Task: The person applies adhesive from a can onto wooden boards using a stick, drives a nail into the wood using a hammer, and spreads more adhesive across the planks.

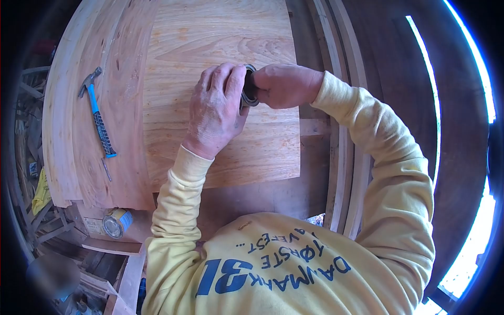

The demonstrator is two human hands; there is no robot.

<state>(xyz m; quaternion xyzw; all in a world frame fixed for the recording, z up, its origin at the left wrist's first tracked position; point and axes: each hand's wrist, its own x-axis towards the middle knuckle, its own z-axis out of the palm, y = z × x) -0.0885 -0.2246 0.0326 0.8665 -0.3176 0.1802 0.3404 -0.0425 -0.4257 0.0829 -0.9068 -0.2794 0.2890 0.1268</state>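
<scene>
1. Left hand (218, 105) is up near the middle of the frame, its fingers clamped around the side of an open metal can (248, 86)
2. That can is just above frame center, tilted with its mouth toward the right hand (286, 85)
3. Right hand's fingers go in at the can's mouth, tips hidden, so can't tell if they're together, apart or gripping something
4. Both hands are over a plywood sheet (220, 152), upper middle of the frame, lying on the wood worktop (123, 79)
5. Claw hammer (97, 118) with a blue and black handle lies at upper left, thin metal piece (107, 170) just below its handle end, too small to ID
6. Another can (117, 223), blue and yellow label, sits lower left
</scene>
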